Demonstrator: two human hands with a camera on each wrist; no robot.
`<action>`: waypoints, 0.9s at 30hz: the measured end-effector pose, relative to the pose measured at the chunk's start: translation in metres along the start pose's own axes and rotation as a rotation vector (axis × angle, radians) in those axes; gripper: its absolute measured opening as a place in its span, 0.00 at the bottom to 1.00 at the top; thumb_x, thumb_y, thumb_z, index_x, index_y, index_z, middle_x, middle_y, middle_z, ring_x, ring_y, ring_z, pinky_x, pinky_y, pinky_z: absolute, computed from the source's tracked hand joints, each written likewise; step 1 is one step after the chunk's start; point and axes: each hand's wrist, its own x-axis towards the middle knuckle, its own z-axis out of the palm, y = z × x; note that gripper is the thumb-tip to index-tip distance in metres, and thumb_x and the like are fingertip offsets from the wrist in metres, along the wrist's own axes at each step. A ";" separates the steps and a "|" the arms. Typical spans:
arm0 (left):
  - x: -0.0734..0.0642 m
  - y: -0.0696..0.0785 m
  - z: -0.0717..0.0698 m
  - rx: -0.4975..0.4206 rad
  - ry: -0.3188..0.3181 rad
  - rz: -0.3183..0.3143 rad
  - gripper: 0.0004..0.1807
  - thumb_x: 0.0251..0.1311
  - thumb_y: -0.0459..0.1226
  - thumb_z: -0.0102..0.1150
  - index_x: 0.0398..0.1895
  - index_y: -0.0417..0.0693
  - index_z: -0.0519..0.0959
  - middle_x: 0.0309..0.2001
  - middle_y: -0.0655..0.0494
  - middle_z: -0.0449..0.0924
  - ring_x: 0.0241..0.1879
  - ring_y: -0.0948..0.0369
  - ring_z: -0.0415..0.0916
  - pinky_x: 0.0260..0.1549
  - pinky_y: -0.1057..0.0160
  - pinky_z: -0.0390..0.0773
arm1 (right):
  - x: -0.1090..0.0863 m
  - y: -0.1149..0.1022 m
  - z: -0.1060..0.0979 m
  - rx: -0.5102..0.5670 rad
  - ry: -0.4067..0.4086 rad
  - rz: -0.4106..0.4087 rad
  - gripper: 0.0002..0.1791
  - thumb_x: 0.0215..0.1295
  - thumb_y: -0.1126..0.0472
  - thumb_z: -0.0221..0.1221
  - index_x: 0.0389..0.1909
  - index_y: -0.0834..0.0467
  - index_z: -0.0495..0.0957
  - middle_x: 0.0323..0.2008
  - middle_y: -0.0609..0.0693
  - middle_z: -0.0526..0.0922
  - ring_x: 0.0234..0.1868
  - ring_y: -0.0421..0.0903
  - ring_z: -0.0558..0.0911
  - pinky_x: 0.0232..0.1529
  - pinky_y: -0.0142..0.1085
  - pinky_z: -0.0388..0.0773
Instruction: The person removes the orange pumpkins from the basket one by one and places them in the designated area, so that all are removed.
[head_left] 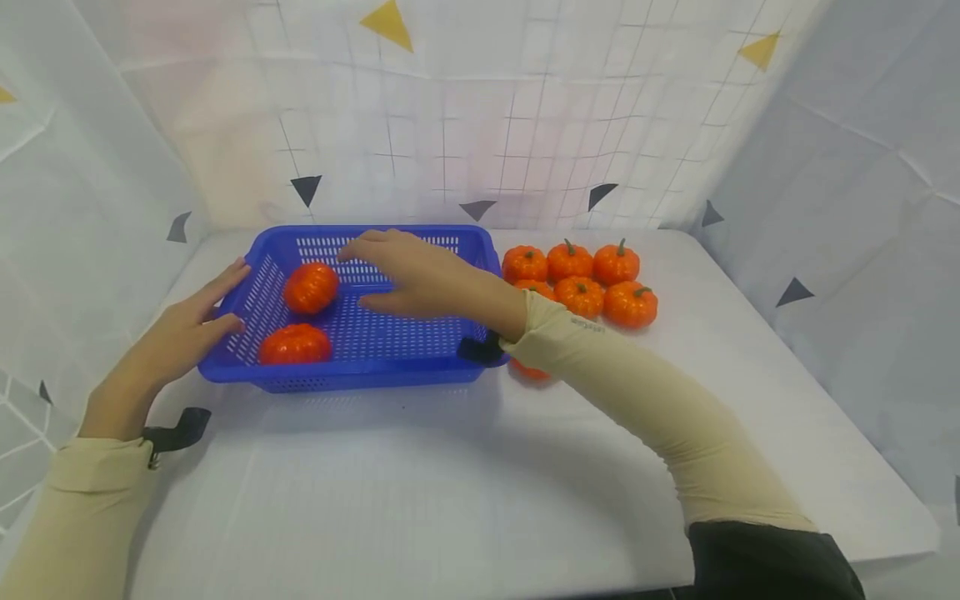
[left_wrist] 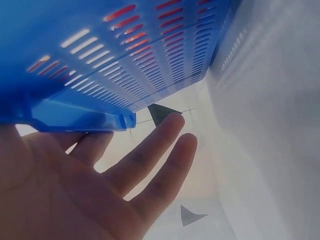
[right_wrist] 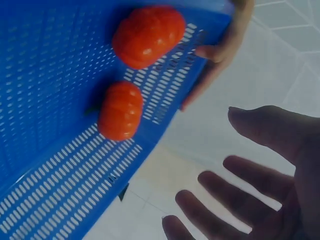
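Note:
A blue plastic basket (head_left: 405,375) with slotted walls stands on the white table. Inside it, toward the left, lie two small orange pumpkins, one by the back (head_left: 311,287) and one by the front wall (head_left: 295,344). My left hand (head_left: 176,337) rests at the basket's left rim, its fingers extended along it; the left wrist view shows fingers (left_wrist: 165,165) below the slotted wall. Over the basket's middle hovers my right hand (head_left: 420,275), fingers spread and holding nothing. In the right wrist view both pumpkins (right_wrist: 121,111) lie apart from that hand's fingertips.
To the basket's right sits a group of several orange pumpkins (head_left: 580,296) in rows, partly hidden by the right forearm. Another pumpkin (head_left: 531,371) shows below that arm. White patterned sheets (head_left: 480,117) hang behind and at both sides of the table (head_left: 420,500).

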 end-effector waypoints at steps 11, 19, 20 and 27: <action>-0.001 -0.002 0.001 -0.016 0.011 0.010 0.39 0.78 0.38 0.45 0.86 0.53 0.43 0.84 0.42 0.36 0.75 0.26 0.41 0.64 0.20 0.47 | 0.076 0.006 0.032 -0.106 -0.131 0.002 0.28 0.77 0.63 0.57 0.76 0.49 0.71 0.71 0.44 0.74 0.73 0.42 0.68 0.74 0.33 0.59; -0.001 0.001 0.002 -0.021 0.015 0.008 0.39 0.77 0.37 0.44 0.86 0.52 0.43 0.83 0.41 0.37 0.75 0.25 0.42 0.63 0.19 0.47 | 0.103 0.013 0.048 -0.134 -0.206 0.045 0.35 0.75 0.70 0.56 0.79 0.45 0.67 0.73 0.40 0.71 0.74 0.41 0.65 0.76 0.36 0.53; -0.001 0.002 0.002 -0.022 0.013 0.007 0.39 0.77 0.37 0.44 0.86 0.52 0.43 0.83 0.41 0.37 0.75 0.25 0.42 0.63 0.19 0.47 | 0.104 0.014 0.050 -0.146 -0.219 0.047 0.36 0.74 0.71 0.56 0.80 0.44 0.65 0.75 0.40 0.68 0.75 0.42 0.64 0.76 0.37 0.54; -0.002 0.001 0.001 -0.019 0.014 -0.005 0.39 0.77 0.38 0.44 0.86 0.54 0.43 0.84 0.42 0.37 0.75 0.25 0.42 0.63 0.19 0.47 | 0.109 0.021 0.057 -0.206 -0.245 0.046 0.40 0.72 0.72 0.57 0.80 0.42 0.64 0.75 0.42 0.68 0.73 0.46 0.66 0.73 0.38 0.63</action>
